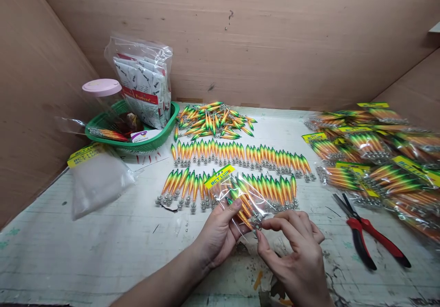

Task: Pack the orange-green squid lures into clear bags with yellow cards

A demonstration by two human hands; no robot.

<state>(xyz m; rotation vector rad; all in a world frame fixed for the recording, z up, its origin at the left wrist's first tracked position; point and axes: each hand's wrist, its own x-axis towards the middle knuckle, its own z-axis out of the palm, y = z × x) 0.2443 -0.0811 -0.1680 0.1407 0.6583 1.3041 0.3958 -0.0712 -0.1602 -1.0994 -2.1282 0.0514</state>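
Lying far L on the worn white desk (103, 252): a stack of thin clear plastic bags (105, 185) w/ yellow "BCT LURE" strips. Just behind, a green plastic basket (151, 147) w/ a clear plastic jar w/ pink lid (102, 87) & a clear bag of white-and-red printed pouches (140, 87) standing in it. Centre back, a loose heap of spindle-shaped green-yellow-orange lures w/ silver hook crowns (213, 121); in front, 2 rows of same, hooks twd front.

Hands: L hand (220, 233) has a clear bag w/ yellow header (242, 190) pinched btwn thumb & fingers, tilted, above the desk, partly hiding the front row. Several lures show inside, hooks at lower R end. R hand (297, 245): thumb & forefinger tips nearly together at that end, other fingers curled; can't tell if they grip a hook or the plastic.

Further R, metal pliers w/ red-and-black handles (354, 217) on the desk, jaws slightly apart. Far R, a big overlapping pile of yellow-headed clear bags of same lures (378, 174), edge blurred.
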